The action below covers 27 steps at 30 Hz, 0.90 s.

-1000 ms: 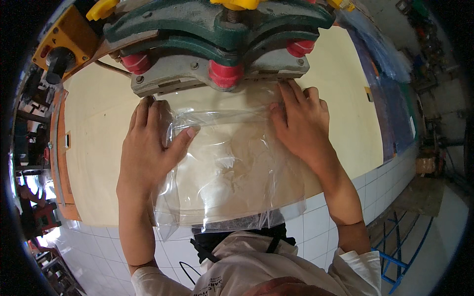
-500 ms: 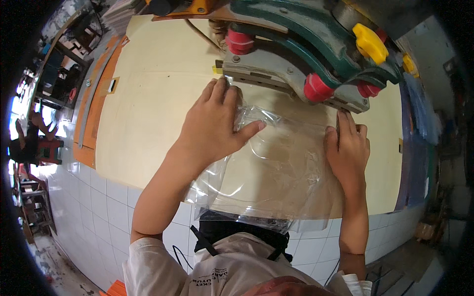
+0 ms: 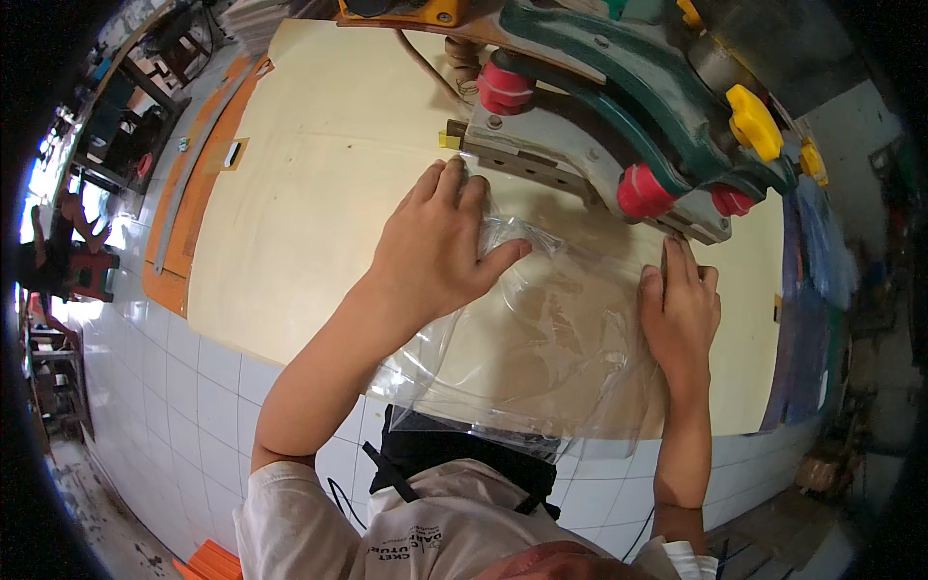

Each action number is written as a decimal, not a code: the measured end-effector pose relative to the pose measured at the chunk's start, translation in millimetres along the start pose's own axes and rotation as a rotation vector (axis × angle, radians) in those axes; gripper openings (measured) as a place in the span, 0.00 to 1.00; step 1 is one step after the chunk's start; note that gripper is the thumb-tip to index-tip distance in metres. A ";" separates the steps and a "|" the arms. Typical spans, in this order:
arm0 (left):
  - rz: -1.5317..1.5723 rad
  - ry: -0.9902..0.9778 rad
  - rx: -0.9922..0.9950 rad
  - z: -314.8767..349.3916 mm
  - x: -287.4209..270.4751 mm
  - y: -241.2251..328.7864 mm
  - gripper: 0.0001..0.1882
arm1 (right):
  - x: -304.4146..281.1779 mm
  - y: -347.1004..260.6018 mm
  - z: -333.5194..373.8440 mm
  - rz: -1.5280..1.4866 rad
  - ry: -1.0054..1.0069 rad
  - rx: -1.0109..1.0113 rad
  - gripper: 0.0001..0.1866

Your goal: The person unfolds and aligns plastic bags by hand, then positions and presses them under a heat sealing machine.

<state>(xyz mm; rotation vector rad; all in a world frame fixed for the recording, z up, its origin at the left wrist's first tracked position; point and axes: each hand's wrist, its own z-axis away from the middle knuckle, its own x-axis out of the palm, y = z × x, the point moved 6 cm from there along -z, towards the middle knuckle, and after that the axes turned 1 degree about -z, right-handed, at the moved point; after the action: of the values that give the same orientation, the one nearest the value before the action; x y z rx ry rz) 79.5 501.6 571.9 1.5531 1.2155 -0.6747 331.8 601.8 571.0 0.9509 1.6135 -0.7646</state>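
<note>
A clear plastic sheet (image 3: 541, 338), wrinkled and shiny, lies on the cream board (image 3: 280, 193) of the worktable and hangs over its near edge. My left hand (image 3: 440, 242) lies on the sheet's left side with the thumb apart from the fingers; its fingertips reach the left end of a grey metal bar (image 3: 541, 159). My right hand (image 3: 681, 309) rests on the sheet's right side, fingers stretched toward the bar's right end. The bar belongs to a green press machine (image 3: 619, 116) with red knobs (image 3: 645, 191). The sheet's far edge is hidden near the bar.
A yellow knob (image 3: 754, 123) sits on the machine. Along the table's left side runs a metal strip (image 3: 193, 174) on orange board. Bluish plastic sheets (image 3: 817, 251) hang at the right edge. A person (image 3: 68, 242) is at the far left.
The view has shifted slightly, so machine and table sit a little differently in the picture. Both hands keep their places on the sheet by the bar.
</note>
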 end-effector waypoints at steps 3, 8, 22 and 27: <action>-0.011 0.027 0.017 -0.8 0.4 -2.0 0.36 | -0.1 0.0 0.2 0.001 0.006 -0.001 0.25; 0.010 0.014 -0.005 -1.5 -1.7 -0.4 0.34 | 1.6 0.9 1.0 -0.009 0.014 -0.021 0.25; -0.012 0.029 0.006 -2.9 1.2 0.6 0.32 | -2.6 -2.7 1.3 -0.006 0.072 -0.065 0.24; -0.049 0.033 0.013 -2.1 1.3 0.9 0.33 | -2.7 -2.1 0.9 -0.017 0.058 -0.051 0.24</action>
<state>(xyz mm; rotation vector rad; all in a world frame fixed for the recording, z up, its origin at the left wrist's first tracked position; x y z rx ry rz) 80.5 504.1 571.8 1.5545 1.2799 -0.6926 330.7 599.4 573.4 0.9311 1.6862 -0.7096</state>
